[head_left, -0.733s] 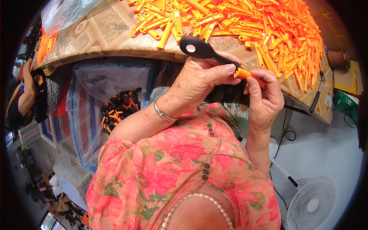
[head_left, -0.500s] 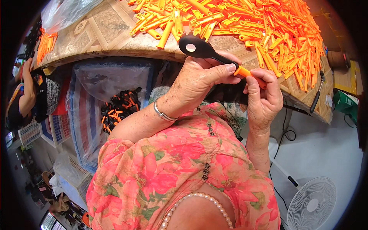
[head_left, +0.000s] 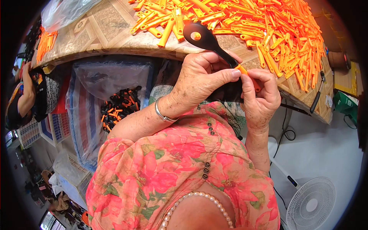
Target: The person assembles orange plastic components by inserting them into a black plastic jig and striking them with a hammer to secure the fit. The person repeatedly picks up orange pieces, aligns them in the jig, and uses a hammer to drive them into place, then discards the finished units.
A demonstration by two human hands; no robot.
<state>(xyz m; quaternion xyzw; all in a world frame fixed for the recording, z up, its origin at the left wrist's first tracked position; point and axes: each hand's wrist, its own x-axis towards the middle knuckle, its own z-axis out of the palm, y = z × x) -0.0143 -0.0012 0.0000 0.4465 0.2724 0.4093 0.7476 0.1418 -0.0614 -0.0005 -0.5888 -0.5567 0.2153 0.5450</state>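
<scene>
A black spaghetti server (head_left: 208, 37) with a round hole in its head tilts up over the table's front edge. Its neck runs down to an orange handle (head_left: 241, 69), where the two meet. My left hand (head_left: 199, 80) is closed on the server, thumb pressed at this joint. Closed around the handle's far end is my right hand (head_left: 262, 96), its thumb and fingers covering much of it. Behind the hands, many loose orange handles (head_left: 281, 38) lie heaped on the table (head_left: 105, 28).
Left below the table stands a plastic-lined striped bin (head_left: 82, 126) holding black-and-orange utensils (head_left: 120, 109). A black-handled tool (head_left: 316, 96) lies at the table's right edge. A white fan (head_left: 311, 203) stands lower right. Another person's arm (head_left: 27, 90) shows at far left.
The server has turned about its length, so its teeth no longer show and orange shows through its hole. Its head has shifted slightly right and up. Both hands keep their hold.
</scene>
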